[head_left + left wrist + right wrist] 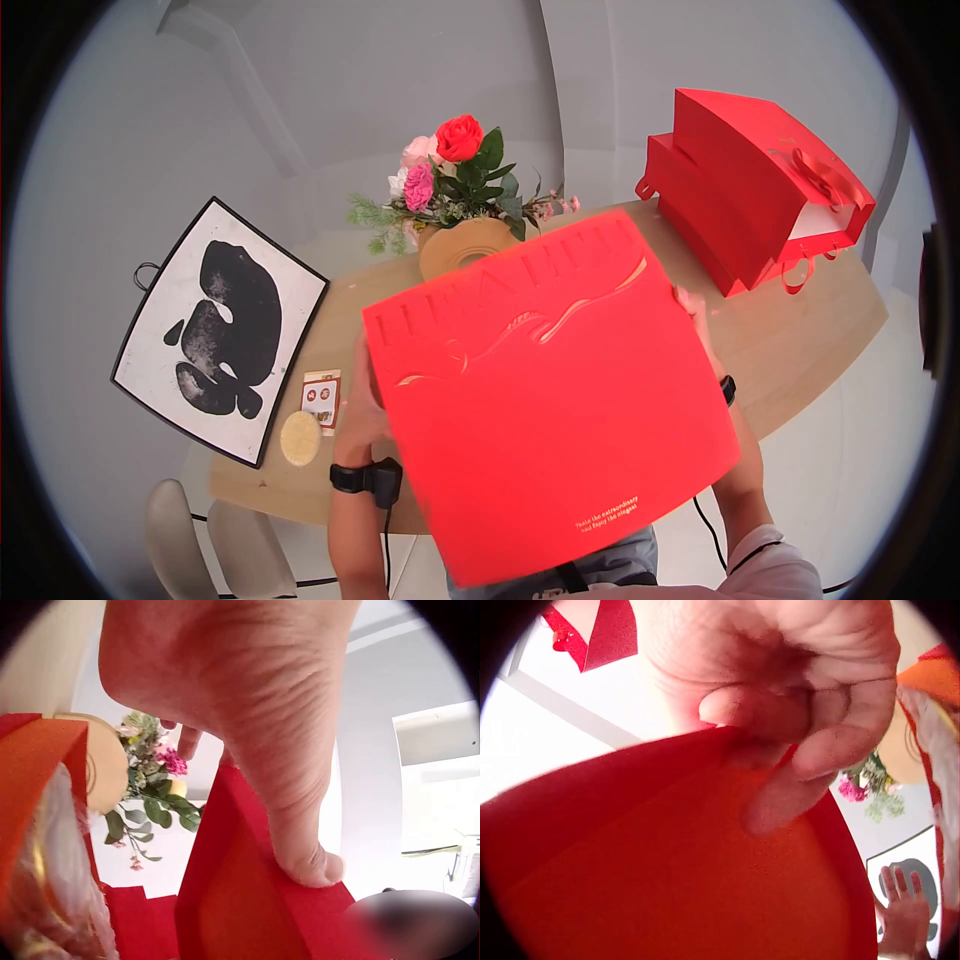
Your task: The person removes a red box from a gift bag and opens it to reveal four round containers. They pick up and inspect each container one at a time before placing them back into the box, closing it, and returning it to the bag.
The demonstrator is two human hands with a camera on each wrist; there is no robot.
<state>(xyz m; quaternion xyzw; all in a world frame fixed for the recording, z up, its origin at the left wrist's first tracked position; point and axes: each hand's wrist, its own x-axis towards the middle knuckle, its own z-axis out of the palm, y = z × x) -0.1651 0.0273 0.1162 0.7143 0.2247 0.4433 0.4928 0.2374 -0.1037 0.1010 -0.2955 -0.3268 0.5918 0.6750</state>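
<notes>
A large red lid with raised lettering and a wavy gold line is held up tilted between both hands. The left hand grips its left side; in the left wrist view that hand has its thumb on the red lid. At the upper right side, the right hand holds the lid; in the right wrist view, this hand's curled fingers pinch the rim of the lid. An open red box holding something in clear plastic shows beside the lid, hidden in the head view.
Red gift bags stand at the table's back right. Behind the lid is a flower arrangement with a round tan object. A framed black-and-white picture, a small card and a pale yellow disc are at left.
</notes>
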